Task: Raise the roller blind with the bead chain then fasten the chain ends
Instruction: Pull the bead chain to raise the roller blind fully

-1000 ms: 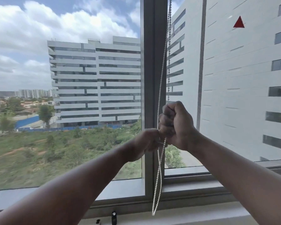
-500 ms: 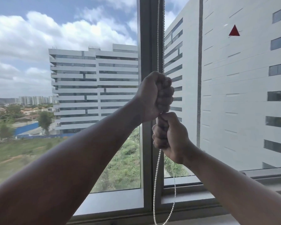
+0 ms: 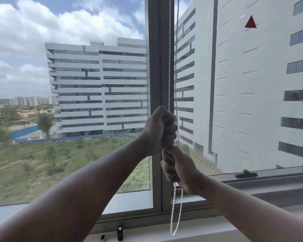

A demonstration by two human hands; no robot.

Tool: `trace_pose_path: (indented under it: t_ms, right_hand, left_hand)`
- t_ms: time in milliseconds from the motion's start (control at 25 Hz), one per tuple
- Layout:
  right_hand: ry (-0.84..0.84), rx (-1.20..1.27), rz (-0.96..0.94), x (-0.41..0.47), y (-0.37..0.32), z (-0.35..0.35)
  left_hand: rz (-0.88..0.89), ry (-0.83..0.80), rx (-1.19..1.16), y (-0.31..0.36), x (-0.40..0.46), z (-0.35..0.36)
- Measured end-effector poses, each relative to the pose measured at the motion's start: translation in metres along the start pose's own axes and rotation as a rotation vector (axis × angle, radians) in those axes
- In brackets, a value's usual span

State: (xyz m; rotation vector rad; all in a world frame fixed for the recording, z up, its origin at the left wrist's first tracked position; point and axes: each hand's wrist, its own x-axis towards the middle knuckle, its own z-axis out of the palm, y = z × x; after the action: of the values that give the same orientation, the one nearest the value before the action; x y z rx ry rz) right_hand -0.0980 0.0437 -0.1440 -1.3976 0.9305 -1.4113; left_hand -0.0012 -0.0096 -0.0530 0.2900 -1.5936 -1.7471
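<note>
A white bead chain (image 3: 169, 67) hangs down in front of the grey window mullion (image 3: 156, 67), with a second strand just to its right. My left hand (image 3: 160, 130) is fisted around the chain at mid height. Directly under it, touching it, my right hand (image 3: 178, 169) is also fisted on the chain. Below my right hand the chain drops as a loose loop (image 3: 175, 222) that ends near the sill. The roller blind itself is out of sight above the frame's top edge.
The window sill (image 3: 261, 206) runs along the bottom right. A dark window handle (image 3: 245, 173) lies on the right frame rail. Two small black fittings (image 3: 120, 233) stand on the sill below the mullion. A red triangle sticker (image 3: 250, 22) is on the right pane.
My left hand rose from below my right hand to a grip above it. Since then both fists have come down together along the chain, and the loop's end has come back into view.
</note>
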Motion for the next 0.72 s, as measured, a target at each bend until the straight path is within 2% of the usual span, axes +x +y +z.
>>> trace_pose_path:
  t_ms: [200,320,400,440,520,640,720]
  right_hand:
    - [-0.067,-0.246,0.107,-0.012,0.025,-0.017]
    - [-0.134,-0.628,0.165,-0.011,-0.003,-0.034]
    - [-0.095,-0.761,0.134,-0.003,-0.034,-0.043]
    - [-0.024,-0.732,0.071,0.003,-0.052,-0.044]
    - [0.106,-0.498,-0.071,0.022,-0.089,-0.038]
    - [0.068,-0.025,-0.117,0.045,-0.124,-0.013]
    - [0.001,0.081,-0.09,0.051,-0.131,-0.004]
  left_hand:
    - [-0.045,0.014,-0.002,-0.037,-0.008,-0.015]
    - [-0.04,0.028,0.001,-0.035,-0.008,-0.022]
    - [-0.016,0.05,0.02,-0.035,-0.009,-0.026]
    - [-0.01,0.061,0.031,-0.035,-0.008,-0.027]
    - [-0.028,0.073,0.038,-0.036,-0.007,-0.023]
    - [-0.062,0.055,0.024,-0.04,-0.005,-0.009]
    - [-0.077,0.049,0.017,-0.042,-0.006,-0.003]
